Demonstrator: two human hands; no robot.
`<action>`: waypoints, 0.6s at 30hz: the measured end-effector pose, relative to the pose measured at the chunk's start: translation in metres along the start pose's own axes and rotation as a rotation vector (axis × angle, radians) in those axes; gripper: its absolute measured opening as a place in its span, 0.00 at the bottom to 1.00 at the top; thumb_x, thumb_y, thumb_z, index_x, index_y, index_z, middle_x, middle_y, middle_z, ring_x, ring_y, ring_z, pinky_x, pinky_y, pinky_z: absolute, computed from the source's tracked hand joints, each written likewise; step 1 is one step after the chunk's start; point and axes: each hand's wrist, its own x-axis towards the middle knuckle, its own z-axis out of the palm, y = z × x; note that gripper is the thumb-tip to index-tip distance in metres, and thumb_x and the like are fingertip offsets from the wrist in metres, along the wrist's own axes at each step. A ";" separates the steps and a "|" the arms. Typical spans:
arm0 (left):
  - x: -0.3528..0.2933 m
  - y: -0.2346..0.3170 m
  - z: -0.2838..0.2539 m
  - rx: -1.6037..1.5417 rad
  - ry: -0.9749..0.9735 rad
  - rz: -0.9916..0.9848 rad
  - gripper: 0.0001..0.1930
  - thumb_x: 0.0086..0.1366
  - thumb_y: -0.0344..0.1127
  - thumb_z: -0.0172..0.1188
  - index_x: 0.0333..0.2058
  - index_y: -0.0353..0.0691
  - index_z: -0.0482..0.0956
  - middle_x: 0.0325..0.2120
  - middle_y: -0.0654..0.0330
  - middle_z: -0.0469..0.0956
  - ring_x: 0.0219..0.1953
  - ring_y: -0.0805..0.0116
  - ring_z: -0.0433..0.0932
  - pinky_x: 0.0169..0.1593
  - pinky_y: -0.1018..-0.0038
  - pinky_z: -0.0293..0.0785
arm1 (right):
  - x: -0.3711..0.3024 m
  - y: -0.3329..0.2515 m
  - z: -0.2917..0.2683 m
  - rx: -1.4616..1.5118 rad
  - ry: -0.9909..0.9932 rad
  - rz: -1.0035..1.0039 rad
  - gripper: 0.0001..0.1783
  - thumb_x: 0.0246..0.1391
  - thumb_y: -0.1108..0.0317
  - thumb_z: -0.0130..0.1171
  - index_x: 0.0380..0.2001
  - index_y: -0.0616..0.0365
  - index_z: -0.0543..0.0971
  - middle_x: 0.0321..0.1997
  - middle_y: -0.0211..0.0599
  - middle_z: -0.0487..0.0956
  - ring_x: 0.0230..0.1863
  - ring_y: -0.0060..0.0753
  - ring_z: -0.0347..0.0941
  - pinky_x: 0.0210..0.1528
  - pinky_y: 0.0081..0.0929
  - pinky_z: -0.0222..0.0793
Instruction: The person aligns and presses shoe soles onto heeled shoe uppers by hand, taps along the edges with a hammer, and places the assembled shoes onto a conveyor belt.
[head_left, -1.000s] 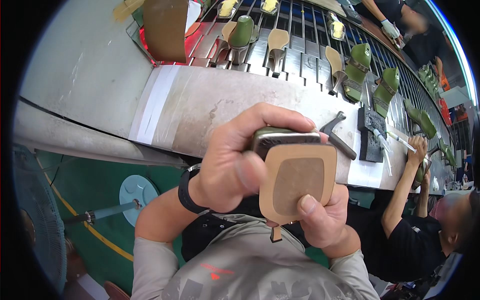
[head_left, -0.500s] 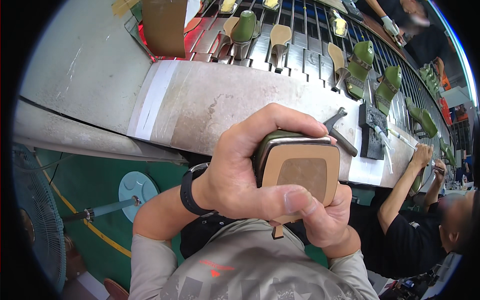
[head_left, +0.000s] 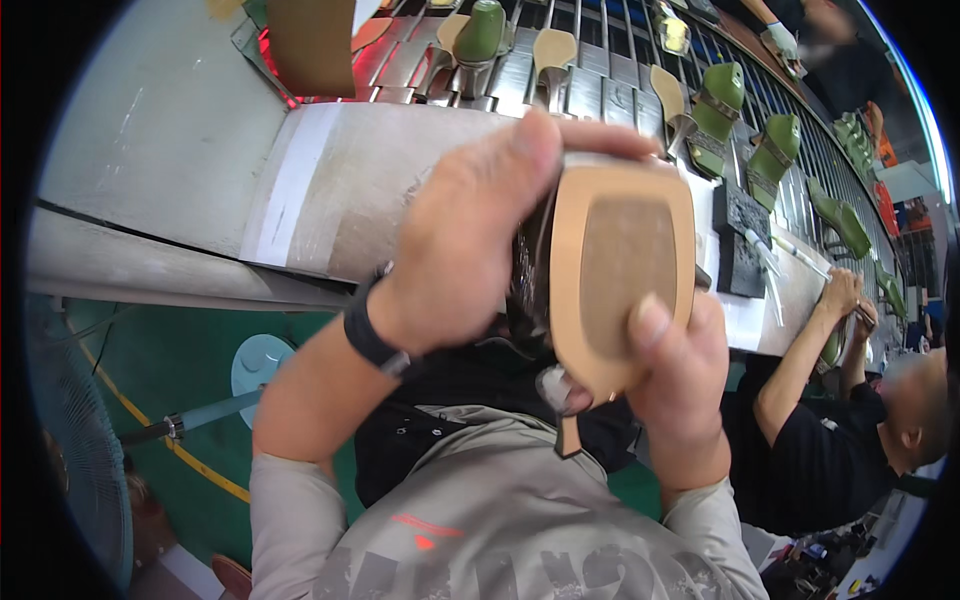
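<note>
A heeled shoe point(head_left: 628, 255) is held up before me, its tan sole with a browner middle panel facing me and its toe end pointing away. Below the sole, its narrow heel point(head_left: 569, 436) sticks out towards my body. My right hand point(head_left: 685, 385) is closed round the right side of the shoe, thumb pressed on the sole. Slightly blurred, my left hand point(head_left: 455, 235) is curled round the shoe's left side, its fingers reaching over the toe end and its thumb raised off the sole.
Behind a pale worktop point(head_left: 340, 190), a slatted conveyor carries green shoes point(head_left: 720, 110) and tan soles with heels point(head_left: 553, 55). A black block point(head_left: 738, 240) with white brushes lies at right. Beside me a co-worker point(head_left: 830, 430) handles another shoe. A fan point(head_left: 80, 450) stands at left.
The shoe has moved up and away from me, its sole now more fully in view. My left thumb has lifted off the sole. The shoe now covers most of the hammer.
</note>
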 end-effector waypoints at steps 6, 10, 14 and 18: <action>0.034 -0.013 -0.001 -0.036 0.099 0.034 0.30 0.84 0.52 0.37 0.65 0.30 0.70 0.55 0.51 0.81 0.57 0.66 0.81 0.63 0.67 0.76 | 0.037 -0.009 -0.024 0.079 0.011 -0.054 0.23 0.73 0.59 0.53 0.51 0.75 0.77 0.36 0.50 0.84 0.28 0.32 0.83 0.26 0.27 0.85; 0.036 -0.020 -0.002 -0.071 0.076 0.025 0.27 0.82 0.50 0.44 0.64 0.31 0.71 0.56 0.53 0.80 0.58 0.68 0.80 0.63 0.70 0.76 | 0.038 -0.007 -0.028 0.075 -0.003 -0.141 0.22 0.74 0.60 0.53 0.52 0.74 0.77 0.36 0.50 0.84 0.27 0.32 0.83 0.25 0.25 0.84; 0.038 -0.029 -0.007 -0.022 0.063 0.097 0.25 0.80 0.43 0.50 0.67 0.33 0.69 0.57 0.55 0.79 0.58 0.69 0.79 0.63 0.70 0.75 | 0.040 -0.006 -0.038 0.060 -0.015 -0.149 0.22 0.73 0.60 0.54 0.53 0.74 0.77 0.37 0.50 0.84 0.27 0.32 0.83 0.25 0.25 0.84; 0.034 -0.031 -0.005 -0.027 0.037 0.077 0.26 0.77 0.38 0.53 0.69 0.35 0.66 0.57 0.54 0.78 0.58 0.68 0.79 0.63 0.70 0.75 | 0.041 -0.009 -0.041 0.059 0.002 -0.142 0.23 0.72 0.60 0.54 0.54 0.74 0.76 0.38 0.50 0.84 0.26 0.32 0.83 0.24 0.24 0.83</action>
